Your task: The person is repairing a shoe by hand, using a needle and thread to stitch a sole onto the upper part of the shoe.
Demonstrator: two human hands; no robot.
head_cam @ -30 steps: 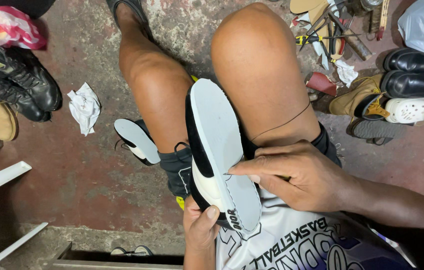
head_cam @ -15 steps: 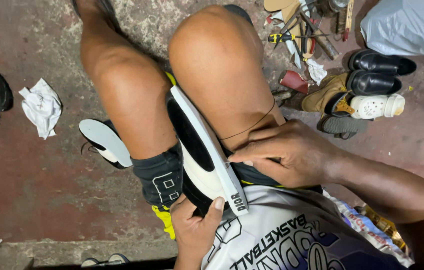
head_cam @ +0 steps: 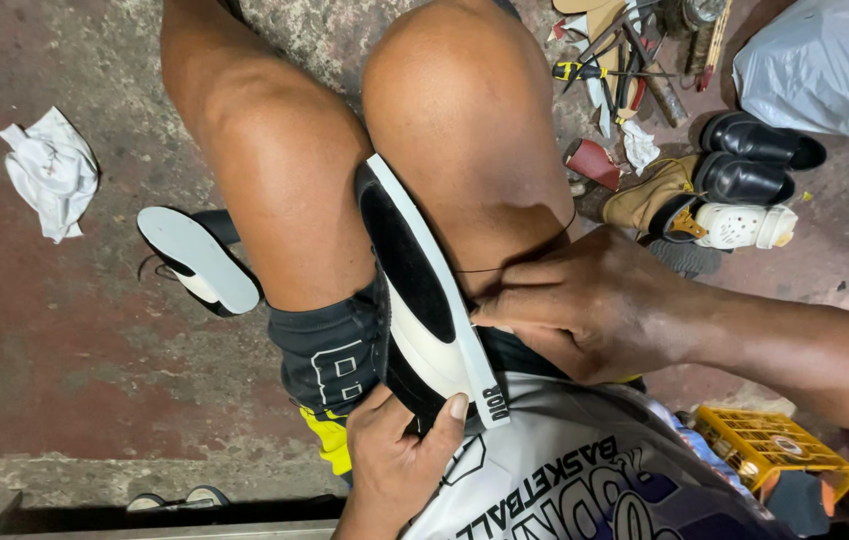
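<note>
A black-and-white sneaker (head_cam: pixel 422 300) stands on its side between my thighs, its white sole turned to the right. My left hand (head_cam: pixel 396 462) grips its heel end from below, thumb on the sole. My right hand (head_cam: pixel 584 310) presses against the sole's edge at mid-length, fingertips pinched there; a thin dark thread (head_cam: pixel 514 266) runs from them across my right thigh. A matching sneaker (head_cam: pixel 199 260) lies sole-up on the floor beside my left leg.
A crumpled white rag (head_cam: pixel 49 170) lies on the red concrete floor at left. Tools (head_cam: pixel 624 60), black shoes (head_cam: pixel 754 160), a tan boot (head_cam: pixel 654 200) and a white plastic bag (head_cam: pixel 824 70) crowd the upper right. A yellow crate (head_cam: pixel 769 445) sits at lower right.
The sneaker has turned from sole-up to on edge between my legs. My right hand has slid up along the sole's edge. The view has shifted left.
</note>
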